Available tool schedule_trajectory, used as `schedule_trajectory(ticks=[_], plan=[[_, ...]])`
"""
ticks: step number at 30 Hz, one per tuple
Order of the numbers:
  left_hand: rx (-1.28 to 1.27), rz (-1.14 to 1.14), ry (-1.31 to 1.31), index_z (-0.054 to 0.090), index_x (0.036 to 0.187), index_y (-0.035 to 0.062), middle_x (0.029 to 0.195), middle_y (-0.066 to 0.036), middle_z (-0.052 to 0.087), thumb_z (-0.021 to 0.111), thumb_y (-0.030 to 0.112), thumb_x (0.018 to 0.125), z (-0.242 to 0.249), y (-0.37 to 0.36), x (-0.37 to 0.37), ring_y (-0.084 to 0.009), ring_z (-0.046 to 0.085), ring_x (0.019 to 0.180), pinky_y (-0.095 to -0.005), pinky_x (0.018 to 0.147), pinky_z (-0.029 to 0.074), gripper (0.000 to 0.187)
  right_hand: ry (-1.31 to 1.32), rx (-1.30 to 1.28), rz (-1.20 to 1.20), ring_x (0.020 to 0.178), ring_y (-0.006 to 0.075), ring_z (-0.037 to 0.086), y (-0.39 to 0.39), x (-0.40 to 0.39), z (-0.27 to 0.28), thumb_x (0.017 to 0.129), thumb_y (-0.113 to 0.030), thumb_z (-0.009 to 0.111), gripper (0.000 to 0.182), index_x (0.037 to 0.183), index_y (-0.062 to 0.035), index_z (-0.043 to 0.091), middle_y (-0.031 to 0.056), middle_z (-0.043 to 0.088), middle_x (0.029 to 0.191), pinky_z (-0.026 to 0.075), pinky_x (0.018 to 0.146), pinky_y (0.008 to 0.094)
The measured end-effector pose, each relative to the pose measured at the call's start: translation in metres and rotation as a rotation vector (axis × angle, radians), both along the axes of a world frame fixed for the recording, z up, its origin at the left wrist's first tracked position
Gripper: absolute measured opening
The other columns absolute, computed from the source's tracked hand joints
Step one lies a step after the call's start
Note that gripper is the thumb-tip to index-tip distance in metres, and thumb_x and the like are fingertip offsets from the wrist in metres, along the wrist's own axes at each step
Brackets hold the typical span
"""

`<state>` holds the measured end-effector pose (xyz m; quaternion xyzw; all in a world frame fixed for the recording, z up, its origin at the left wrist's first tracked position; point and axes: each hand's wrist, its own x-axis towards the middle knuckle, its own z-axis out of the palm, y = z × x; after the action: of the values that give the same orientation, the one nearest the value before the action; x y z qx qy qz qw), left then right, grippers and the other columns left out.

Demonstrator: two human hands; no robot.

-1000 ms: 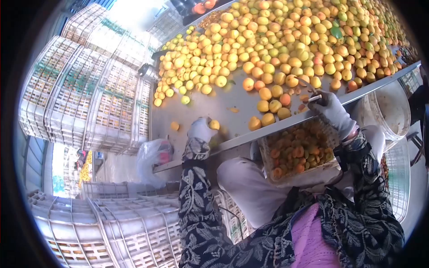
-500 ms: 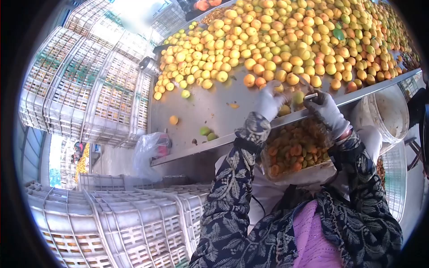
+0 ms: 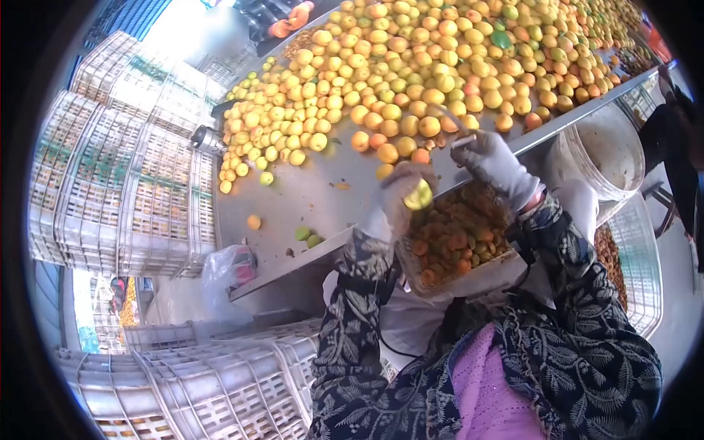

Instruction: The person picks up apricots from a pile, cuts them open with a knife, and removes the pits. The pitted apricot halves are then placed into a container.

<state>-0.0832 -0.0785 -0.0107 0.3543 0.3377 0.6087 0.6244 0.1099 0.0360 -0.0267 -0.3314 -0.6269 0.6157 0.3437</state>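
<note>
My left hand (image 3: pixel 394 196), gloved and blurred, holds a yellow-green apricot (image 3: pixel 419 195) above the left corner of a clear plastic tub (image 3: pixel 440 291). Apricot pieces (image 3: pixel 462 238), orange and brownish, fill much of this tub, which sits at my lap below the table edge. My right hand (image 3: pixel 490 163), also in a white glove, is closed around a small tool (image 3: pixel 460 141) with a pale handle. A thin curved part seems to stick out of it, too blurred to name. This hand is over the tub's far side, apart from the left.
Heaped whole apricots (image 3: pixel 411 73) cover the back of the metal table (image 3: pixel 293 213). Stacked plastic crates (image 3: pixel 95 183) stand left, more crates (image 3: pixel 213 389) at front left. A white bucket (image 3: pixel 598 154) is on my right. Across the table show another person's orange-gloved hands (image 3: pixel 291 18).
My left hand has come away from the right and down over the tub with the apricot. The right hand keeps the small tool. The whole view has shifted and tilted.
</note>
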Motion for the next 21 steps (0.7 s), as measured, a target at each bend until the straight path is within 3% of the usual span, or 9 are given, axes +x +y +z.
schedule_trajectory(ticks=[4,7,9,11,14,16,18,20,21], plan=[[-0.142,-0.083,0.419,0.064,0.11,0.0017,0.099,-0.005,0.065,0.055,0.018,0.095,0.006,-0.025,0.014,-0.0132,0.058,0.096,-0.0255,0.091,0.044,0.023,-0.009,-0.08,-0.011,0.072,0.0065,0.055,0.0,0.018,0.043,0.088,-0.011,0.066,0.02,0.102,0.0027,0.062,0.0013,0.063,0.084,0.047,0.064,0.0216],[-0.195,0.295,0.578,0.067,0.106,0.0053,0.096,-0.001,0.065,0.056,0.012,0.092,0.024,-0.04,-0.024,-0.0112,0.056,0.097,-0.0247,0.088,0.045,0.019,-0.045,0.014,-0.062,0.065,0.0073,0.053,0.005,0.03,0.041,0.088,-0.012,0.064,0.022,0.103,0.0034,0.062,0.0006,0.063,0.08,0.044,0.057,0.0238],[-0.167,0.412,0.89,0.064,0.113,0.005,0.099,-0.007,0.066,0.062,0.017,0.087,0.011,-0.05,-0.093,-0.0188,0.06,0.098,-0.0323,0.088,0.048,0.028,-0.132,0.028,-0.092,0.059,0.0073,0.05,0.004,0.037,0.046,0.089,-0.017,0.063,0.021,0.099,0.0016,0.063,-0.0003,0.06,0.072,0.041,0.051,0.0246],[-0.403,0.54,1.803,0.056,0.123,0.0055,0.103,-0.017,0.065,0.069,0.025,0.082,0.01,-0.071,-0.133,-0.031,0.063,0.099,-0.0411,0.087,0.049,0.048,-0.219,0.109,-0.089,0.054,0.007,0.049,0.009,0.045,0.044,0.088,-0.022,0.062,0.022,0.091,-0.0002,0.065,-0.0007,0.056,0.064,0.038,0.048,0.0247],[-0.708,0.401,2.168,0.051,0.126,0.0056,0.104,-0.024,0.062,0.074,0.027,0.076,-0.037,-0.095,-0.176,-0.0407,0.061,0.099,-0.046,0.088,0.049,0.059,-0.201,0.004,-0.139,0.055,0.0076,0.049,0.004,0.042,0.047,0.088,-0.021,0.062,0.021,0.091,0.0004,0.064,-0.0007,0.056,0.064,0.038,0.048,0.0247],[-0.689,0.35,1.987,0.052,0.124,0.0058,0.103,-0.023,0.062,0.074,0.024,0.075,-0.06,-0.106,-0.203,-0.0383,0.062,0.096,-0.0441,0.083,0.051,0.057,-0.178,0.024,-0.062,0.061,0.0073,0.052,0.007,0.044,0.043,0.087,-0.019,0.064,0.024,0.099,0.0017,0.065,0.0008,0.059,0.071,0.042,0.053,0.0237],[-0.663,0.296,1.801,0.053,0.121,0.006,0.101,-0.021,0.062,0.075,0.022,0.074,-0.068,-0.092,-0.205,-0.0359,0.064,0.092,-0.0423,0.077,0.053,0.055,-0.008,0.005,-0.039,0.044,0.002,0.043,0.005,0.04,0.034,0.089,-0.017,0.066,0.019,0.098,-0.0005,0.061,-0.0061,0.055,0.065,0.032,0.039,0.0188],[-0.597,0.393,1.188,0.054,0.118,0.0061,0.099,-0.018,0.062,0.075,0.016,0.073,-0.062,-0.081,-0.191,-0.028,0.065,0.082,-0.0362,0.065,0.054,0.051,-0.056,-0.024,-0.052,0.041,0.0026,0.042,0.005,0.039,0.036,0.09,-0.018,0.066,0.018,0.096,-0.0014,0.061,-0.0054,0.053,0.061,0.032,0.038,0.0194],[-0.478,0.472,0.775,0.052,0.121,0.0049,0.101,-0.016,0.062,0.068,0.013,0.08,-0.055,-0.072,-0.177,-0.0221,0.065,0.075,-0.0306,0.057,0.053,0.045,-0.062,-0.085,-0.059,0.062,0.0064,0.051,0.004,0.039,0.041,0.088,-0.015,0.066,0.022,0.102,0.0018,0.061,-0.0005,0.06,0.076,0.04,0.056,0.0222]])
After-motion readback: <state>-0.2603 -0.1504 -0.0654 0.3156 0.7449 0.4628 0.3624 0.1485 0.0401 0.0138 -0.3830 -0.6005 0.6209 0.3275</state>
